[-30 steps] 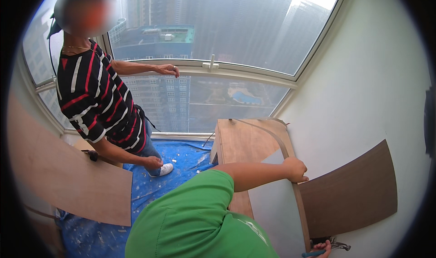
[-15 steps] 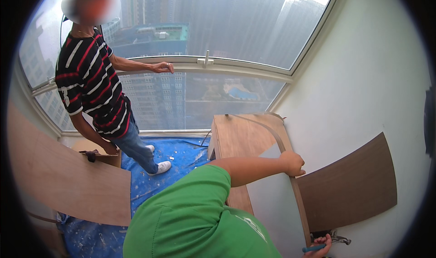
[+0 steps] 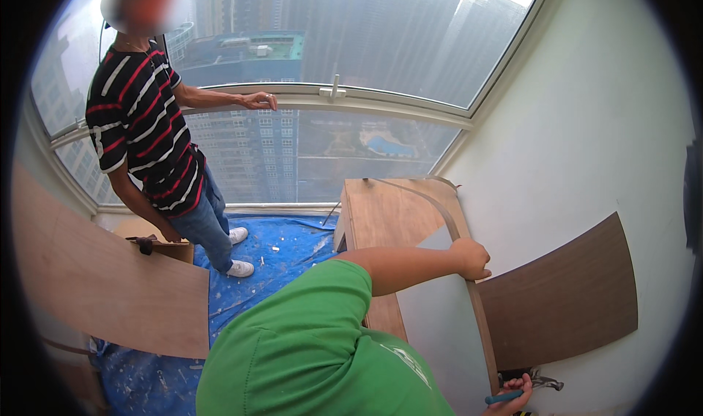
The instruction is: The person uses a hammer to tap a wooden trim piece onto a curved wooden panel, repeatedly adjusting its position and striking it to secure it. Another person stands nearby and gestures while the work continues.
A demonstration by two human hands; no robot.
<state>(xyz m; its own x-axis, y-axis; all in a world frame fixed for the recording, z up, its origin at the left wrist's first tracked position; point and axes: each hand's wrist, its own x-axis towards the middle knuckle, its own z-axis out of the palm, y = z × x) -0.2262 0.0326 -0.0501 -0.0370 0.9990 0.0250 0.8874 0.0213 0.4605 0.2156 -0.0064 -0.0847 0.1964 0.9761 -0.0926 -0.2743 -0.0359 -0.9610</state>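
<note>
There were two people, one in a striped shirt (image 3: 143, 130) and one in green (image 3: 307, 350), three brown boards, one wooden cabinet (image 3: 388, 218), and one blue floor sheet (image 3: 282, 244).

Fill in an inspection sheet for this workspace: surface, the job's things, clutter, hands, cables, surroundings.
Surface: blue floor sheet, speckled with white bits.
Job's things: wooden cabinet by the white wall; thin edge strip curving along its side; hammer.
Clutter: brown panel against the wall; plywood sheet at left.
Hands: left hand grips the edge strip; right hand holds the hammer.
Cables: thin dark line beside the cabinet, too small to tell.
Surroundings: curved window; person in a striped shirt, hand on its rail.
</note>
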